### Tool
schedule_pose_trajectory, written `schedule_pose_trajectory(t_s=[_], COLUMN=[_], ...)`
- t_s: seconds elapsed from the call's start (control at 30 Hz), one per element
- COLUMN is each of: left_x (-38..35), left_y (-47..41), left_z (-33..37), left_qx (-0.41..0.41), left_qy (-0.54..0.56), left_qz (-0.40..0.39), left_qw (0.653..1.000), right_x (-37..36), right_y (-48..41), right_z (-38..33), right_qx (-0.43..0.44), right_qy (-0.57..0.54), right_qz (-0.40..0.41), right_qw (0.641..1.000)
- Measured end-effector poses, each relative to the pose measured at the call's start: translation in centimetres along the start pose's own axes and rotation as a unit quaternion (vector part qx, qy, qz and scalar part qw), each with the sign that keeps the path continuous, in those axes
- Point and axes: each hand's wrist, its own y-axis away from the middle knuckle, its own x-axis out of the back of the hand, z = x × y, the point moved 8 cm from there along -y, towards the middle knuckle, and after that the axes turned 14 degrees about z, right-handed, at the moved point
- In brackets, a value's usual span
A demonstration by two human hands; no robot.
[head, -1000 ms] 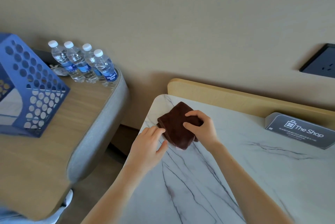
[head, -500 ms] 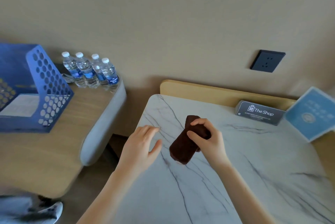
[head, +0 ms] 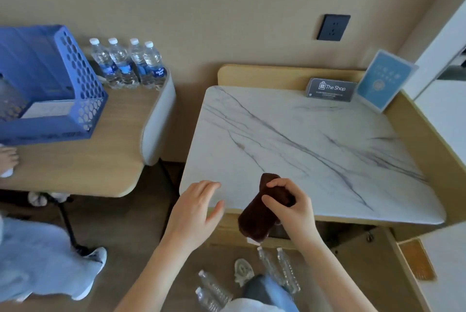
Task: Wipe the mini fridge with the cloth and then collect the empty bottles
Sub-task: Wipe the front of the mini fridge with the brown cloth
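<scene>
Head view: brown cloth (head: pixel 257 221) held over the marble top's (head: pixel 302 135) front edge.
The right hand (head: pixel 292 208) clamps its fingers round it; the left hand (head: pixel 196 208) hovers beside, fingers loosely apart. Empty bottles (head: pixel 214 289) lie on the floor (head: pixel 126 236) below.

Bright, soft, even light, strongest at right: white panel (head: pixel 438 59) nearly blown out. Soft shadow on wall (head: pixel 191 64) between desk (head: pixel 88 160) and marble top (head: pixel 302 135), darker under both. Faint sheen on marble. Whole frame slightly soft; floor bottles (head: pixel 214 286) smeared. Wide-angle lens bends basket (head: pixel 80 79) and frame edges.
</scene>
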Motion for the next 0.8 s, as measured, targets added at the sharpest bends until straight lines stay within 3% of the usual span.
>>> schedule_pose_trajectory(t_s=[0.17, 0.4, 0.8], left_x=[3.5, 8.0, 7.0], left_y=[9.2, 15.5, 29.0], left_z=[1.1, 4.5, 12.3], left_qx=[-0.02, -0.053, -0.073], left_qy=[0.004, 0.005, 0.028], left_qz=[-0.021, -0.009, -0.036], left_qw=[1.0, 0.999, 0.996], right_x=[2.9, 7.0, 19.2], right_y=[10.6, 20.6, 33.5], right_z=[1.7, 0.4, 2.9], right_qx=[-0.009, 0.036, 0.051], right_qy=[-0.01, 0.008, 0.031], right_qz=[0.043, 0.063, 0.116], right_qw=[0.999, 0.997, 0.991])
